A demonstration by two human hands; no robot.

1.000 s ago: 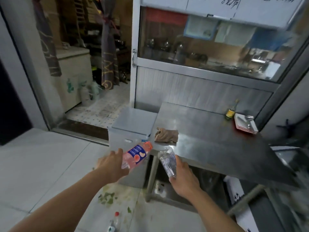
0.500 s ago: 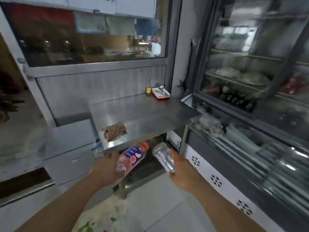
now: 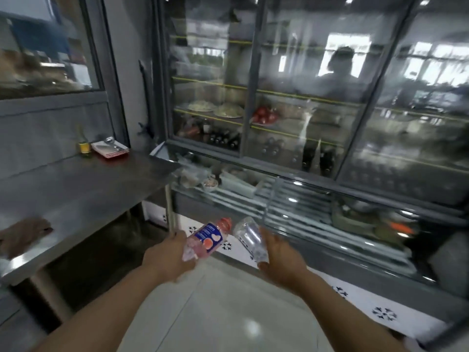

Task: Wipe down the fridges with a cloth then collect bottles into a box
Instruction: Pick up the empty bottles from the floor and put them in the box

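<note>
Pink liquid fills the blue-labelled bottle (image 3: 208, 240) gripped by the left hand (image 3: 166, 257), a crumpled clear bottle (image 3: 250, 238) is gripped by the right hand (image 3: 283, 260), both held before the glass-doored fridge (image 3: 304, 110), beside a steel table (image 3: 83, 189) bearing a brown cloth (image 3: 24, 233).

The surface (image 3: 83, 189) is of brushed metal with a soft shine, brighter along its front edge. On its left edge lies a brown cloth (image 3: 24, 233), matt and wrinkled. The pink bottle (image 3: 206, 240) is of clear plastic with a glossy printed label; the clear bottle (image 3: 250, 237) is of thin transparent plastic, crinkled. The fridge (image 3: 317, 110) has glossy, reflecting glass doors in grey metal frames. The floor (image 3: 228, 313) is of smooth, shiny tile.
</note>
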